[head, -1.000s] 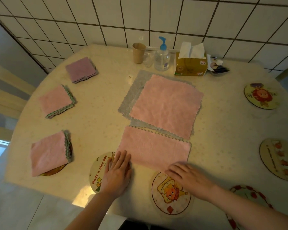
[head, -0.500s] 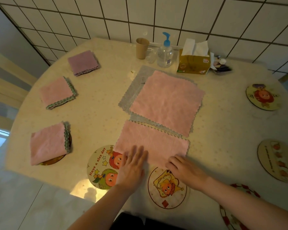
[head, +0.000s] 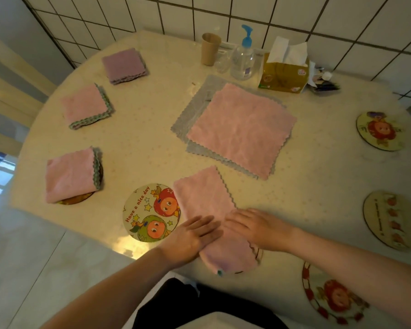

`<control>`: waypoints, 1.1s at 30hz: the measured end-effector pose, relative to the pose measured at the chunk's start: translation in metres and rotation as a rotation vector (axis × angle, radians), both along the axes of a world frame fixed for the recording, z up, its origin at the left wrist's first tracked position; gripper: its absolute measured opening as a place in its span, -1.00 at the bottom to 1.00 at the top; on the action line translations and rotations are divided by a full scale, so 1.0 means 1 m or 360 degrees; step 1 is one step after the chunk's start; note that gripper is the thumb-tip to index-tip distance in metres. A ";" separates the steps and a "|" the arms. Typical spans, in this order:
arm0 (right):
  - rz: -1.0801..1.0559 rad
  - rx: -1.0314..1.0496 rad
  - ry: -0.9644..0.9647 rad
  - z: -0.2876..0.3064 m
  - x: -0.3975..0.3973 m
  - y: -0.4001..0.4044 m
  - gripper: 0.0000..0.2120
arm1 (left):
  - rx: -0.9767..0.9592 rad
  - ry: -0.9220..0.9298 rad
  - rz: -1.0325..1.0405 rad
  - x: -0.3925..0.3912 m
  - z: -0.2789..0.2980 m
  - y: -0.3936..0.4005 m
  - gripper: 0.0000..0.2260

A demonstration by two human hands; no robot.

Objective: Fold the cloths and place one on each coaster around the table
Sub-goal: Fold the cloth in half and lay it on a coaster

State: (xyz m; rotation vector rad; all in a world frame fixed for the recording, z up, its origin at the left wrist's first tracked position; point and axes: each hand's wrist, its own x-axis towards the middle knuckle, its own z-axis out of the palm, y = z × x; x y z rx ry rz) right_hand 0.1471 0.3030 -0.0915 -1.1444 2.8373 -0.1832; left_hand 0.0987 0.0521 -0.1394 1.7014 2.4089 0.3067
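Presently we find the pink cloth (head: 208, 210) lying as a long folded strip at the near edge of the table (head: 138, 150), its near end over a coaster almost wholly hidden beneath it; the left hand (head: 195, 236) and right hand (head: 259, 225) both rest flat on it, fingers spread, pinching nothing. We judge the cloth light, soft and limp, apt to slump or unfold if lifted by one corner; we advise taking the far scalloped end by both corners and carrying it over to the near end. Just beside the strip on the left sits the bare "Have a nice day" coaster (head: 150, 212), touching or nearly touching its edge; three folded cloths (head: 69, 174) already sit on the left of the table. The stack of unfolded cloths (head: 240, 129) lies just beyond the strip, near enough to snag; bare coasters (head: 377, 130) wait on the right; a cup (head: 210, 48), pump bottle (head: 243, 55) and tissue box (head: 284, 73) stand well apart by the wall.
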 end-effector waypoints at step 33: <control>-0.1685 -0.0543 -0.0765 -0.033 -0.079 -0.046 -0.77 | 0.0480 -0.1689 0.2330 -0.038 0.024 0.007 -0.70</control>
